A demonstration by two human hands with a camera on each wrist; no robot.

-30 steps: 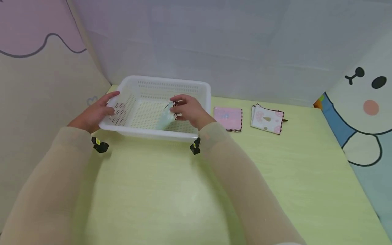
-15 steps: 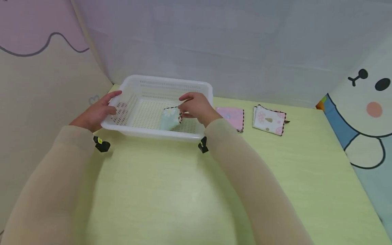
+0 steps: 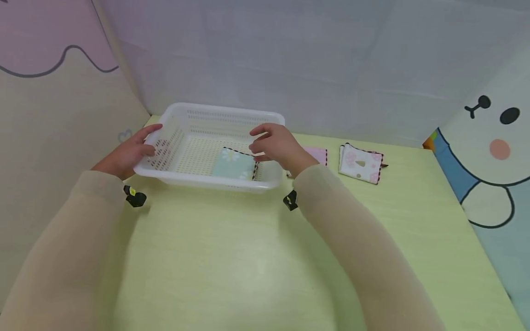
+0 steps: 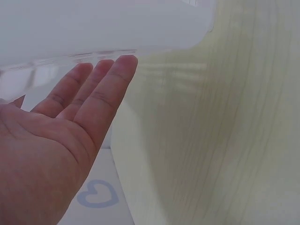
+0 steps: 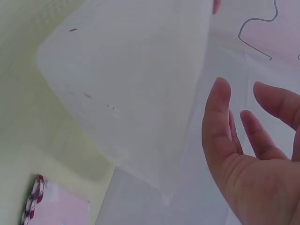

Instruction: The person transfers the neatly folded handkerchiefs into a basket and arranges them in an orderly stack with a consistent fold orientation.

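Note:
A white plastic basket (image 3: 203,180) with slotted walls stands tilted toward me at the back left. My left hand (image 3: 124,155) grips its left rim, thumb on top; in the left wrist view, the fingers (image 4: 105,96) extend against the basket's outer wall. A folded mint-green handkerchief (image 3: 233,164), flowered and edged with dark-and-white trim, lies inside the basket's right half. Over the right rim hovers my right hand (image 3: 278,146), fingers loosely bent. Nothing sits between those fingers in the right wrist view, where the basket's end wall (image 5: 131,84) is beside them.
Right of the basket, a folded pink handkerchief (image 3: 316,155) lies partly behind my right hand. A white one with pink patterns (image 3: 361,163) is farther right on the pale yellow-green table (image 3: 232,257). A fabric-covered wall (image 3: 314,69) rises along the back edge.
My right hand has let go of the green handkerchief and moved right, up to the basket's right rim. The handkerchief now lies flat inside. My left hand keeps its place.

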